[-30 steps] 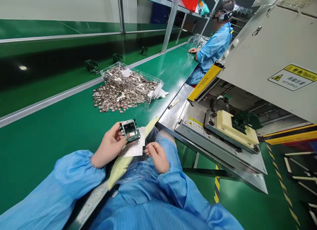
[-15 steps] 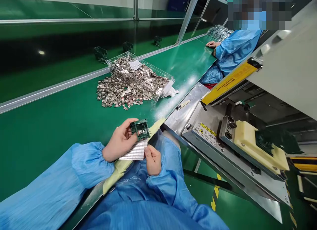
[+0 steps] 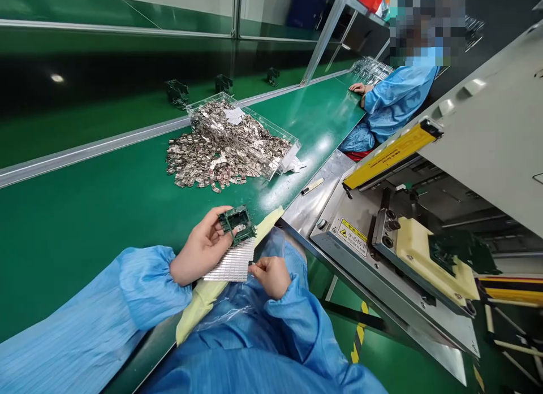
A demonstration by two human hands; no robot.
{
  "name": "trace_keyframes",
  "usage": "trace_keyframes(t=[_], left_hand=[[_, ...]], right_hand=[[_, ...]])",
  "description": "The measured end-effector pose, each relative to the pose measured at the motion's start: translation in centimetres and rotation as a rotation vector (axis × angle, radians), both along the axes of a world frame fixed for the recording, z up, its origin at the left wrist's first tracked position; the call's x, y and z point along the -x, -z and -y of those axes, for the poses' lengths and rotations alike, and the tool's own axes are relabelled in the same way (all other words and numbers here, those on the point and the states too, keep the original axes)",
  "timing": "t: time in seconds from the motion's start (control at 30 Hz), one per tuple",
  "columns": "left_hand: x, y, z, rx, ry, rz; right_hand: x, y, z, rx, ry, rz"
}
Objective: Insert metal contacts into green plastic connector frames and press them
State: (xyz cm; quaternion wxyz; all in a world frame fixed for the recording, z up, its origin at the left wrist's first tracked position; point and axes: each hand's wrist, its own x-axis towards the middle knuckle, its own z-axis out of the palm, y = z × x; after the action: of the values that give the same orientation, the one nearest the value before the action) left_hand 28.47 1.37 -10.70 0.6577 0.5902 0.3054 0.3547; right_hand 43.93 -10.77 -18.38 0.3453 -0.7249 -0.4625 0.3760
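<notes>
My left hand (image 3: pixel 202 248) is closed around a dark green plastic frame (image 3: pixel 238 223) with an opening in its middle. Under the frame, a sheet of small silvery pieces in rows (image 3: pixel 231 263) reaches down from the same hand. My right hand (image 3: pixel 271 274) is at the sheet's right edge, its thumb and finger pinching a tiny dark piece (image 3: pixel 251 264). Yellow material (image 3: pixel 199 310) lies along the table edge beneath the sheet.
Beyond my hands, a clear tray (image 3: pixel 289 156) and a heap of metal pieces (image 3: pixel 203 162) stand on the green table (image 3: pixel 85 224). To the right is a machine (image 3: pixel 331 236) with a yellow bar (image 3: pixel 392 154). A person in blue (image 3: pixel 396 91) sits farther back.
My right hand has moved slightly right and now shows a tiny dark piece at its fingertips. The green frame has tilted and shifted a little left. The view has shifted slightly.
</notes>
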Motion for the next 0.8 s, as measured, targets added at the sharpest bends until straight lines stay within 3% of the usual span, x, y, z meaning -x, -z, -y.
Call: trace_keyframes(t=[0.13, 0.23, 0.4, 0.53, 0.7, 0.8], left_hand=[[0.4, 0.4, 0.2, 0.015, 0.05, 0.059], [0.6, 0.6, 0.3, 0.014, 0.085, 0.078], [0.7, 0.7, 0.4, -0.004, 0.084, 0.05], [0.7, 0.7, 0.4, -0.013, 0.065, 0.064], [0.7, 0.8, 0.6, -0.021, 0.05, 0.036], [0.7, 0.9, 0.7, -0.038, 0.059, 0.051]], right_hand=[[-0.4, -2.4, 0.5, -0.061, -0.077, 0.126], [-0.6, -2.9, 0.7, -0.082, -0.111, 0.179], [-1.2, -3.0, 0.7, -0.106, -0.034, 0.255], [-1.1, -4.7, 0.7, -0.18, -0.027, 0.258], [0.4, -7.1, -0.3, -0.409, 0.194, -0.013], [1.7, -7.8, -1.7, -0.444, 0.294, -0.219]])
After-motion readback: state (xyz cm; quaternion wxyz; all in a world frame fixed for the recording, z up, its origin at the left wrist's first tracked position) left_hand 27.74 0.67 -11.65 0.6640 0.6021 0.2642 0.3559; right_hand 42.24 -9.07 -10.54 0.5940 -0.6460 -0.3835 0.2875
